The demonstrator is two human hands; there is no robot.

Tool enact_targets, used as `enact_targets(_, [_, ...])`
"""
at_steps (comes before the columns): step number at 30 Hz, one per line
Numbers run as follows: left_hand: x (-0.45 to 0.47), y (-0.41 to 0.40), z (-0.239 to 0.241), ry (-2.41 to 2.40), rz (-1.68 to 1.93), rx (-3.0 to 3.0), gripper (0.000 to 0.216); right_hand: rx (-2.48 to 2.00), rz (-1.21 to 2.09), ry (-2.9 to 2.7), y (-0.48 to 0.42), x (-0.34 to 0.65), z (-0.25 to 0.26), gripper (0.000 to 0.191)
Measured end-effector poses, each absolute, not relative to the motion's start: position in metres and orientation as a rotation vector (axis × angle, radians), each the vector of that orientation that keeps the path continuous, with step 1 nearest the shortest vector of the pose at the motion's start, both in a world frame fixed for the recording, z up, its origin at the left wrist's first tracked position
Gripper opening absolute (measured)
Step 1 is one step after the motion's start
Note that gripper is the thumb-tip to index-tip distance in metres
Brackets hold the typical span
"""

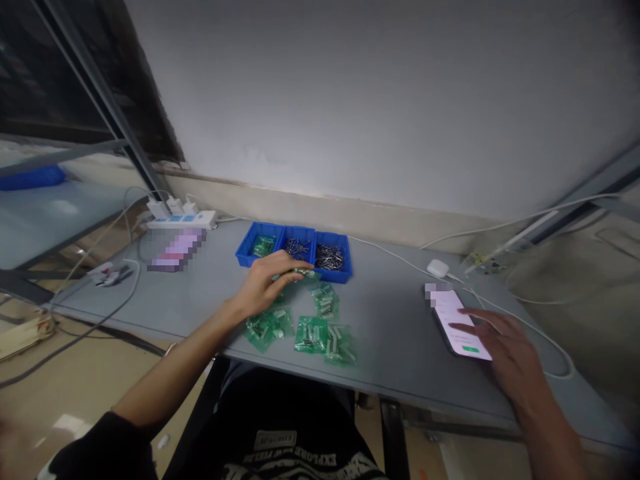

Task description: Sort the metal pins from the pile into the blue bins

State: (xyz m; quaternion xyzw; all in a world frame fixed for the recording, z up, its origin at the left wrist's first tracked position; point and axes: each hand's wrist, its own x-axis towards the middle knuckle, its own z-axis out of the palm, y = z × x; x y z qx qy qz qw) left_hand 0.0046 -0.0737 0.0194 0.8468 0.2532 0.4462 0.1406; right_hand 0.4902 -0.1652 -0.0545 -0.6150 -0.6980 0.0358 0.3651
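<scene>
The left hand [265, 280] pinches a green packet [310, 274] just before the blue bins [341, 275]; the right hand [507, 350], grasping nothing, spreads over a phone [457, 323] slanting away leftward. The loose packets [311, 335] lie nearer the left.

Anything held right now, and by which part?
Left hand seems to pinch a green packet; its exact hold point is hidden. Right hand is over the phone, with no grip visible.
</scene>
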Motion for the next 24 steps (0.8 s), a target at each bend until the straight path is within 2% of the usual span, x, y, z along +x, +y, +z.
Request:
enact_targets(5, [0.0040,-0.0744,0.0102,0.923,1.307,2.276,0.034,-1.560,0.110,-1.856,-0.1624,0.4908,-0.0594,0.060])
enact_targets(10, [0.0054,-0.0735,0.0119,0.854,1.278,2.337,0.013,-1.519,0.084,-1.913,-0.1616,0.4886,-0.0599,0.052])
enact_targets(17, [0.0051,-0.0738,0.0177,0.847,1.348,2.339,0.016,-1.485,-0.033,-1.930,-0.1637,0.4904,-0.0581,0.052])
enact_targets(20, [0.0049,-0.0743,0.0182,0.852,1.383,2.350,0.021,-1.498,-0.051,-1.924,-0.1630,0.4916,-0.0594,0.055])
enact_targets(24, [0.0060,-0.0731,0.0172,0.845,1.440,2.357,0.043,-1.474,-0.063,-1.932,-0.1623,0.4931,-0.0607,0.052])
